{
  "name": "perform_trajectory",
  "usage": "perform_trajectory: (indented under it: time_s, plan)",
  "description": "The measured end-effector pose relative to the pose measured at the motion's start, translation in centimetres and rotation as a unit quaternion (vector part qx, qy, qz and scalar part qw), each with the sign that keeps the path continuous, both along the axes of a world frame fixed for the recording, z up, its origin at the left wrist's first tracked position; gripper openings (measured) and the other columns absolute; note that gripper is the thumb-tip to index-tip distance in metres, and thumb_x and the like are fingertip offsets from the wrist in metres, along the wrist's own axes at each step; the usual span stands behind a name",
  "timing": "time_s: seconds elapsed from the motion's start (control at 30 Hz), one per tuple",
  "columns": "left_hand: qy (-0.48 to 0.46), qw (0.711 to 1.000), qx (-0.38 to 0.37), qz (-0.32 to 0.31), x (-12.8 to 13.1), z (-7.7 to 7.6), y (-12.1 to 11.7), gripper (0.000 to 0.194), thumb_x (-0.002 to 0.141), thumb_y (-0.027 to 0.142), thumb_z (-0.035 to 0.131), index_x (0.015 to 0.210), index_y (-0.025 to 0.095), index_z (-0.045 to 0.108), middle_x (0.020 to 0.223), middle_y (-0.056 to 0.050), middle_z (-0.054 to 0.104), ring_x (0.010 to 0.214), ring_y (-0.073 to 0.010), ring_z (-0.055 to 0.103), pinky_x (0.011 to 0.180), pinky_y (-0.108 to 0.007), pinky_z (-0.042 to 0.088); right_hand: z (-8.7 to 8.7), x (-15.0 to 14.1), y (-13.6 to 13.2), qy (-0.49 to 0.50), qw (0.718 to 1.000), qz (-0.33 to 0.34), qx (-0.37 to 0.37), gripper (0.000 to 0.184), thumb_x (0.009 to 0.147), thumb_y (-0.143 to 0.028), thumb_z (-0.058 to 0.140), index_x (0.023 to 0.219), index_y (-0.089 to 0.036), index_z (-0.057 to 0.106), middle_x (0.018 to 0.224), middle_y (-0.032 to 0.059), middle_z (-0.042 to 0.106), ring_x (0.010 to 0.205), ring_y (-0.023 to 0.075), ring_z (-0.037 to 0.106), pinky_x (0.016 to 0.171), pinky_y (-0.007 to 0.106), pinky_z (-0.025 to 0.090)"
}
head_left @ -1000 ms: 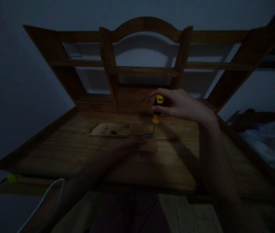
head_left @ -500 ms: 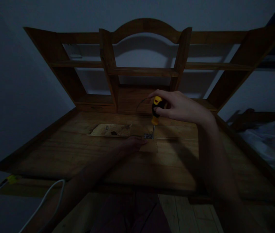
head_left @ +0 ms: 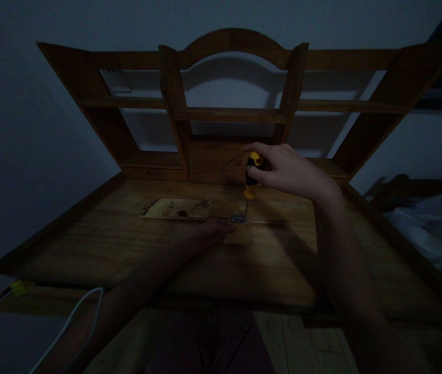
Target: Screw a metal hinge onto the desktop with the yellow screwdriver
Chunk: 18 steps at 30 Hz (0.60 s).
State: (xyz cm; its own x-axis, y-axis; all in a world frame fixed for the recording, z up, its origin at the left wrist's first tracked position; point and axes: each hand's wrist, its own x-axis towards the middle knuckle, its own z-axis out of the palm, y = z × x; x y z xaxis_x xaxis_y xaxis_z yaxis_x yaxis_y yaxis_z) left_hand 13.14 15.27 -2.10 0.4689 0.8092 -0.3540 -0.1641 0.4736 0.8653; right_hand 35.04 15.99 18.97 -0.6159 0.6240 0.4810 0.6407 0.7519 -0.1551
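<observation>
My right hand (head_left: pixel 283 169) is wrapped round the yellow and black handle of a screwdriver (head_left: pixel 250 179), thumb and fingers closed on it. The screwdriver stands nearly upright, tilted slightly, its tip at the right end of a small metal hinge (head_left: pixel 238 219). My left hand (head_left: pixel 212 231) holds the left side of that hinge with its fingertips; shadow hides part of the grip. Beneath the hinge lies a small flat wooden piece (head_left: pixel 238 237) on the desk top. A thin dark curved strand (head_left: pixel 228 164) shows by my right fingertips; what it is I cannot make out.
The wooden desk (head_left: pixel 127 254) has a shelf unit (head_left: pixel 230 115) at its back. A pale, broken-edged wood strip (head_left: pixel 174 209) with dark marks lies left of the hinge. A white cable (head_left: pixel 76 310) loops at the front left. Plastic-like wrapping (head_left: pixel 431 228) sits at the right.
The screwdriver handle has shifted slightly right and turned a little in my right hand. My left hand and the hinge stay almost where they were.
</observation>
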Motion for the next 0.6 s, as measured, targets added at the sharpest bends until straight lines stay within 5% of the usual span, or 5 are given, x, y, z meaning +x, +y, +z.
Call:
perform_trajectory:
  time_s: [0.13, 0.27, 0.47, 0.6]
  plan:
    - [0.001, 1.000, 0.005, -0.003, -0.1, -0.1, 0.0, 0.027, 0.083, 0.025, 0.077, 0.103, 0.007, 0.074, 0.116, -0.015, 0.069, 0.099, -0.0203, 0.068, 0.092, -0.031, 0.054, -0.5, -0.3, -0.1, -0.006, 1.000, 0.001, 0.030, 0.034, 0.100, -0.045, 0.051, 0.120, -0.019, 0.062, 0.100, 0.0090, 0.069, 0.091, 0.0259, 0.065, 0.079, 0.035, 0.046]
    - [-0.008, 1.000, 0.007, -0.009, 0.0, 0.3, -0.3, 0.029, 0.084, 0.026, 0.077, 0.105, 0.007, 0.073, 0.119, -0.017, 0.069, 0.102, -0.0218, 0.068, 0.094, -0.032, 0.053, -0.8, -0.5, 0.0, -0.031, 0.996, -0.064, 0.047, 0.052, 0.092, -0.056, 0.060, 0.128, -0.018, 0.057, 0.095, 0.0117, 0.068, 0.085, 0.0304, 0.065, 0.075, 0.039, 0.048]
    - [-0.007, 1.000, -0.001, -0.004, 0.3, 0.8, -0.5, 0.025, 0.085, 0.023, 0.075, 0.103, 0.006, 0.073, 0.115, -0.017, 0.070, 0.098, -0.0213, 0.069, 0.093, -0.032, 0.054, -0.2, -0.2, -0.1, -0.035, 0.997, -0.056, 0.028, 0.053, 0.092, -0.039, 0.055, 0.138, -0.014, 0.056, 0.119, 0.0155, 0.067, 0.109, 0.0340, 0.063, 0.094, 0.044, 0.047]
    - [-0.007, 1.000, 0.003, 0.004, 0.3, 1.0, -0.5, 0.026, 0.082, 0.024, 0.078, 0.102, 0.006, 0.073, 0.115, -0.016, 0.070, 0.100, -0.0223, 0.069, 0.093, -0.032, 0.054, -0.3, -0.1, 0.0, -0.025, 0.999, -0.017, 0.012, 0.041, 0.096, -0.038, 0.052, 0.130, -0.016, 0.059, 0.111, 0.0126, 0.069, 0.100, 0.0291, 0.065, 0.087, 0.039, 0.048]
